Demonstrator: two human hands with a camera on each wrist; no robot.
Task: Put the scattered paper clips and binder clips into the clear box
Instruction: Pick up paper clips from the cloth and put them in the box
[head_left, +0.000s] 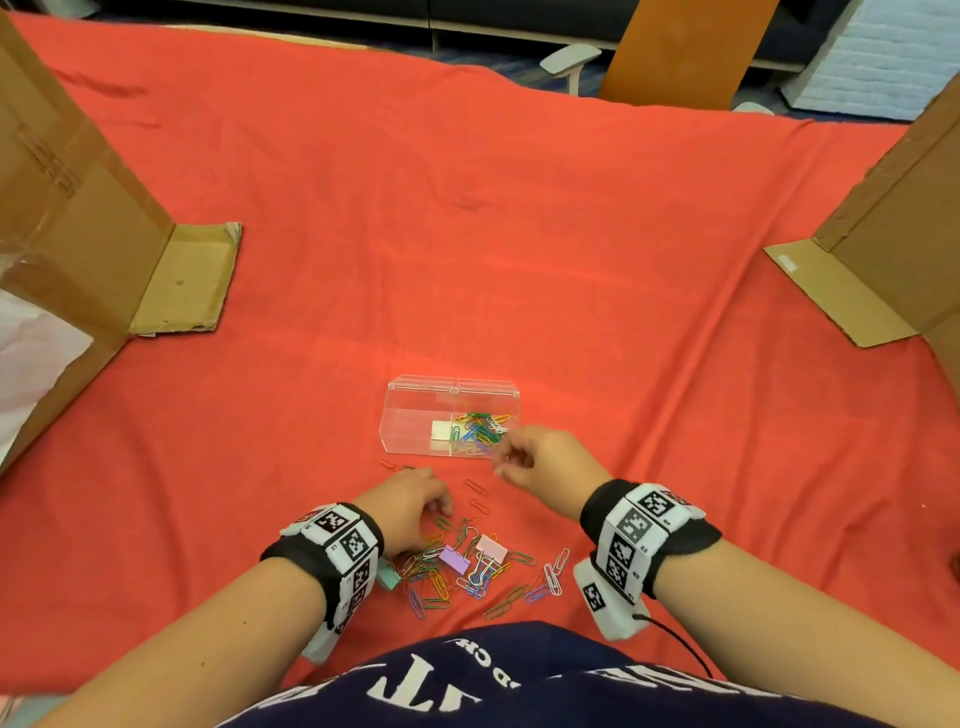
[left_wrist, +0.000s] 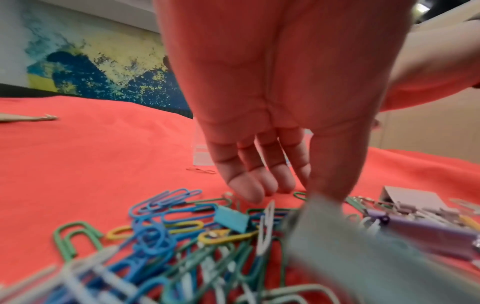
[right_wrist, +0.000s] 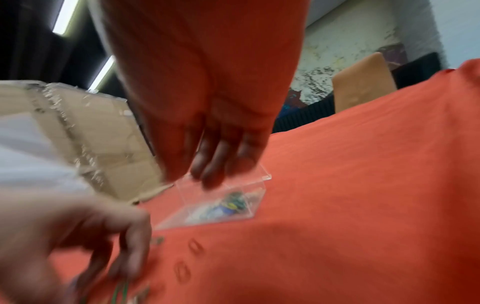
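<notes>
The clear box (head_left: 415, 400) lies open on the red cloth (head_left: 467, 234), holding coloured paper clips (head_left: 483, 428) and a white binder clip (head_left: 440, 431). My right hand (head_left: 506, 460) hovers at its near right corner, fingers hanging loosely and blurred, nothing visible in them; in the right wrist view this right hand (right_wrist: 207, 170) hangs above the box (right_wrist: 223, 214). Nearer me lies the pile of clips (head_left: 457, 571), with a purple binder clip (head_left: 454, 558), a pink one (head_left: 493, 545) and a teal one (head_left: 387, 577). My left hand (head_left: 439, 506) (left_wrist: 298, 185) points straight fingers down onto the cloth at the pile's far edge.
Tall cardboard boxes stand at the left (head_left: 78, 234) and right (head_left: 883, 234) with flaps lying on the cloth. A few red paper clips (head_left: 475, 486) lie between the pile and the box. My torso in a dark shirt (head_left: 519, 686) is against the near edge.
</notes>
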